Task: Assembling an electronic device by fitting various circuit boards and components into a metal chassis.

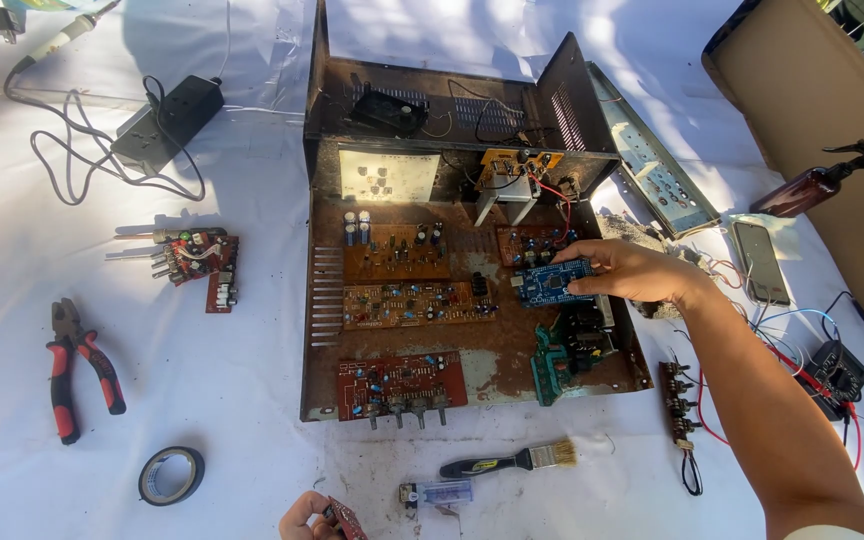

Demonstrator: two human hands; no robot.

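Your right hand (632, 270) pinches the blue circuit board (552, 283) inside the rusty chassis (492, 365) at frame centre; your left hand (304, 516), bottom edge, clutches a small red board (346, 518).

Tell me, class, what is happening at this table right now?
A person works over a rusty open metal chassis full of circuit boards. Their right hand holds a small blue circuit board inside it. Their left hand, at the near edge, holds a small red board. Pliers, a roll of black tape and a brush lie on the white cloth.

Bare right forearm (752, 380), pale sleeve edge (832, 532) near the elbow
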